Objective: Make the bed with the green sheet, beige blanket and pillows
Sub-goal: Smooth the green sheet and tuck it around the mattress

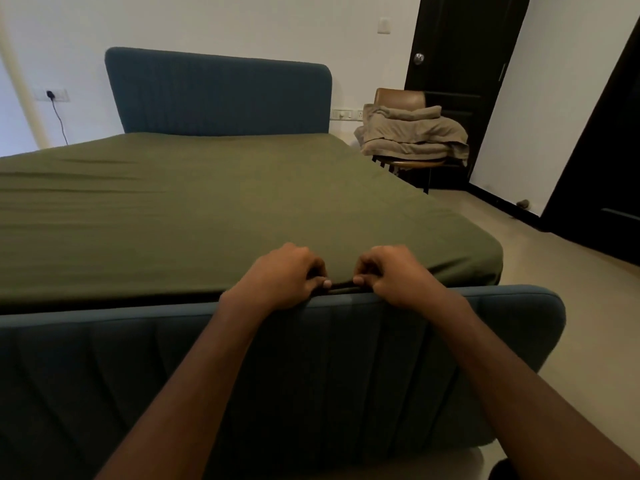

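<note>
I am pinching the hem of the sheet point(207, 202) in left grip point(284, 276) and right grip point(393, 276), side by side just above the footboard point(138, 341), the hem running along it, equally near both.

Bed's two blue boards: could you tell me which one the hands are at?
The footboard, nearest the camera: left hand and right hand pinch the green sheet at it; the headboard is untouched.

The footboard point(346, 341) blocks the near side; the green sheet point(207, 202) lies open, unobstructed.
</note>
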